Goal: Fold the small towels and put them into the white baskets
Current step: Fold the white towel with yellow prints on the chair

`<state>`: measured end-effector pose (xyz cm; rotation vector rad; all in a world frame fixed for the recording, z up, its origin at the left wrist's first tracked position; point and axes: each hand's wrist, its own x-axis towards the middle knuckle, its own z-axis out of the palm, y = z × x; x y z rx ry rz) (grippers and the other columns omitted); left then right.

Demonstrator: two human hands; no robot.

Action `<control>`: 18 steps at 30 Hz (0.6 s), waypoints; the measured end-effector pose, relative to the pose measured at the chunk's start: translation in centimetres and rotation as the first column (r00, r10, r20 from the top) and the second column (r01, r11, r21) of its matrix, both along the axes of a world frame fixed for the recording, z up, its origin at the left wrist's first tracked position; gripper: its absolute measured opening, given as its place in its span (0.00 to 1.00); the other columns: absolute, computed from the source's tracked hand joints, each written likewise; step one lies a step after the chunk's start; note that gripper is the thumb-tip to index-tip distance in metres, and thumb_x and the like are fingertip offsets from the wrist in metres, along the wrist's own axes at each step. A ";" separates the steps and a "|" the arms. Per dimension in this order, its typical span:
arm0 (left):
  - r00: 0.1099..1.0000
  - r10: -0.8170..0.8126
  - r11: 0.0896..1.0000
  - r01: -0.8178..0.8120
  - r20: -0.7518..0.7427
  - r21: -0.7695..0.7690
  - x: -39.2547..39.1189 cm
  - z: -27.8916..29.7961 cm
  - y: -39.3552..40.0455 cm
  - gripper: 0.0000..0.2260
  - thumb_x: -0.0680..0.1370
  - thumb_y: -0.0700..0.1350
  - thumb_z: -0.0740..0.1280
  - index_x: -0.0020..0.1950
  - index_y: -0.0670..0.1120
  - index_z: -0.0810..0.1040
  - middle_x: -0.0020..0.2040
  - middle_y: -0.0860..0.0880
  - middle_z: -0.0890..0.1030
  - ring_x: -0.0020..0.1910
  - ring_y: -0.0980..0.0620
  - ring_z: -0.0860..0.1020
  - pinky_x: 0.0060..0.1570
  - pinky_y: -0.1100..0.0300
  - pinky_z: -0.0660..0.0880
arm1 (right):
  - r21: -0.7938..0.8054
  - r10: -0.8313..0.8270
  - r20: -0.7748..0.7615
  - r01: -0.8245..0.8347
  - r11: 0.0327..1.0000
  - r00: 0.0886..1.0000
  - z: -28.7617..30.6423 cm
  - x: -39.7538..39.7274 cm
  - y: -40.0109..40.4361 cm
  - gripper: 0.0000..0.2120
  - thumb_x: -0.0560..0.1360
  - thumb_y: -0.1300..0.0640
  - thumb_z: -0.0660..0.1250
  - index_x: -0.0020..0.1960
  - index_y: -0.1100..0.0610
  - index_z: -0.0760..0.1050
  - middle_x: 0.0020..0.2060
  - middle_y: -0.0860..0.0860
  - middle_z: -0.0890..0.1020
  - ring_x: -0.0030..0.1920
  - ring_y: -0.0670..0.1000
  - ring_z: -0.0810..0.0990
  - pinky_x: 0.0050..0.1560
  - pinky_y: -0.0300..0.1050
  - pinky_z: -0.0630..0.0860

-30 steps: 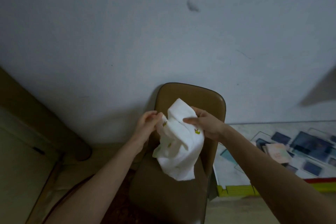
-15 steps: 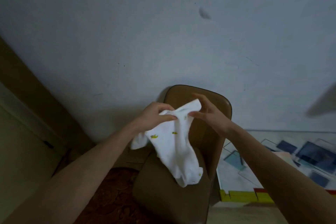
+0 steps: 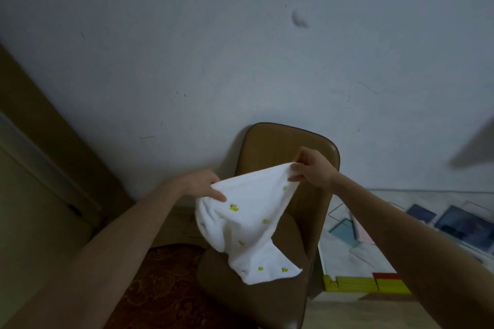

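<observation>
A small white towel [image 3: 254, 224] with little yellow-green motifs hangs in the air above a brown chair [image 3: 270, 141]. My left hand [image 3: 201, 181] pinches its top edge on the left side. My right hand [image 3: 311, 168] pinches the opposite top corner, higher and to the right. The top edge is stretched between both hands. The rest of the cloth droops in folds, and its lower corner lies on the chair seat. No white basket is in view.
The chair stands against a pale wall [image 3: 240, 48]. A dark patterned rug [image 3: 160, 283] lies at lower left, a wooden door frame [image 3: 53, 141] at the left. Right of the chair, a printed board [image 3: 401, 232] with a yellow-and-red edge lies on the floor.
My hands have drawn apart, the right one going up and right, the left one left. The bunched towel has opened out and now spans between them.
</observation>
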<state>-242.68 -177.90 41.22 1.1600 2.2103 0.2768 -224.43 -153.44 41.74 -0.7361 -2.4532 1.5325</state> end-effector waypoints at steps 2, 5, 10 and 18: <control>0.996 0.081 0.997 -0.081 -0.024 -0.017 -0.9 -0.7 -0.8 0.10 0.74 0.50 0.73 0.36 0.47 0.78 0.34 0.51 0.76 0.34 0.54 0.71 0.36 0.59 0.66 | 0.176 -0.064 0.066 0.051 0.983 0.996 -1.4 0.6 0.9 0.07 0.77 0.65 0.63 0.42 0.58 0.68 0.40 0.55 0.76 0.38 0.54 0.80 0.33 0.39 0.78; 0.930 0.170 0.982 -0.188 -0.325 -0.024 -1.2 -0.9 -0.4 0.09 0.77 0.51 0.67 0.49 0.46 0.82 0.49 0.47 0.81 0.47 0.48 0.78 0.47 0.56 0.72 | 0.262 0.005 0.215 -0.062 0.963 0.977 -2.3 1.0 1.6 0.02 0.74 0.59 0.67 0.43 0.54 0.75 0.38 0.49 0.78 0.39 0.50 0.78 0.34 0.37 0.71; 0.784 0.607 0.720 -0.475 -0.127 0.506 -0.4 2.3 2.7 0.08 0.79 0.41 0.63 0.49 0.41 0.80 0.51 0.40 0.81 0.47 0.42 0.79 0.42 0.53 0.79 | 0.439 -0.173 0.023 0.145 0.887 0.985 -0.5 -0.9 1.3 0.06 0.73 0.62 0.67 0.37 0.62 0.75 0.33 0.53 0.77 0.36 0.52 0.74 0.30 0.40 0.63; 0.851 0.524 0.490 -0.266 -0.036 0.830 -1.1 11.7 2.6 0.07 0.78 0.40 0.66 0.44 0.37 0.81 0.40 0.42 0.82 0.40 0.50 0.75 0.39 0.61 0.64 | 0.442 -0.363 -0.376 0.509 0.738 0.853 9.1 -1.4 1.2 0.03 0.75 0.68 0.62 0.44 0.65 0.74 0.41 0.60 0.80 0.42 0.59 0.77 0.37 0.49 0.69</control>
